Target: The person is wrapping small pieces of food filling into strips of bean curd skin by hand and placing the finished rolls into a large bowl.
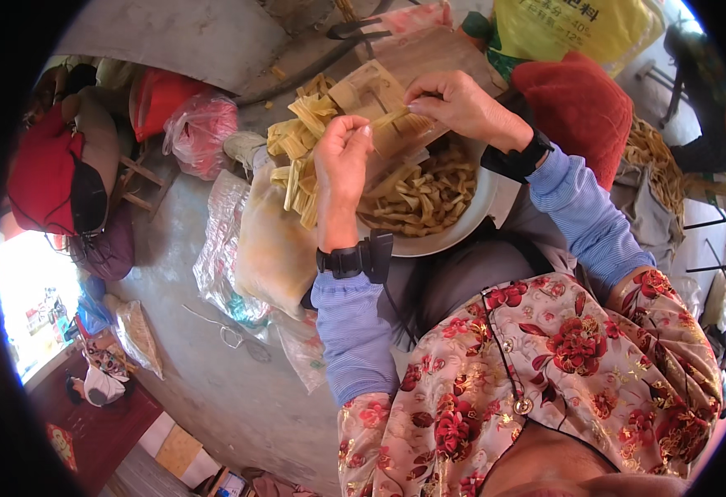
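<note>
A flat yellowish-tan strip (392,122) stretches between my two hands above a wooden board and a white bowl (421,247). My left hand (342,161) is closed, its thumb and fingers pinching the strip's near end. At the strip's other end my right hand (461,103) is closed in a pinch too. Similar flat yellow strips (298,153) lie loosely bunched beside my left hand, over the edge of the board (370,85). Curled brownish pieces (433,195) fill much of the bowl, which sits at my lap. What the strip is made of, I cannot tell.
Past my right wrist is a red cloth-covered shape (574,108), with a yellow sack (578,29) behind it. Tangled brown strips (651,153) are piled at right. A pale bag (276,236) lies left of the bowl. Farther left are a pink plastic bag (201,132) and a wooden stool (141,174).
</note>
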`<action>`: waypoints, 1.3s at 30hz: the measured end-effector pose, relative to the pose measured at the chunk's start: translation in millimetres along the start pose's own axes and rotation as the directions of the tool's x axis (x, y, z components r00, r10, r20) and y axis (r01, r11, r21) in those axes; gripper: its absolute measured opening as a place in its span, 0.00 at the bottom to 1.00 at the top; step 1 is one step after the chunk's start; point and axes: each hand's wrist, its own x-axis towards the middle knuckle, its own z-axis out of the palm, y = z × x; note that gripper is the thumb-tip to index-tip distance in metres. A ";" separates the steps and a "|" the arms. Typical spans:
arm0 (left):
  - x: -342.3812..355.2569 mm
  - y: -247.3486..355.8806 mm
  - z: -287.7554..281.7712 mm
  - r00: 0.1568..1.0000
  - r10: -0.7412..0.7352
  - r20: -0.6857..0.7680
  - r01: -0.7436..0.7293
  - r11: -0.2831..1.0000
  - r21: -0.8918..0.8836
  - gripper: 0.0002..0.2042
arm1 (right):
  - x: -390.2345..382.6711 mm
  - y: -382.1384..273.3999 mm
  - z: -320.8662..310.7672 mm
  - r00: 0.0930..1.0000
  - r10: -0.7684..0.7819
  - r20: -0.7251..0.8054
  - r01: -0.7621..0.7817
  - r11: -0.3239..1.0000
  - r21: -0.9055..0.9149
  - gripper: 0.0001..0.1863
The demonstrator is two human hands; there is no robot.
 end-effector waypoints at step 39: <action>-59.1 -44.7 -56.6 0.842 0.460 -0.281 -0.076 0.618 0.783 0.22 | -47.0 57.7 25.2 0.847 0.204 0.490 0.009 0.917 -0.398 0.20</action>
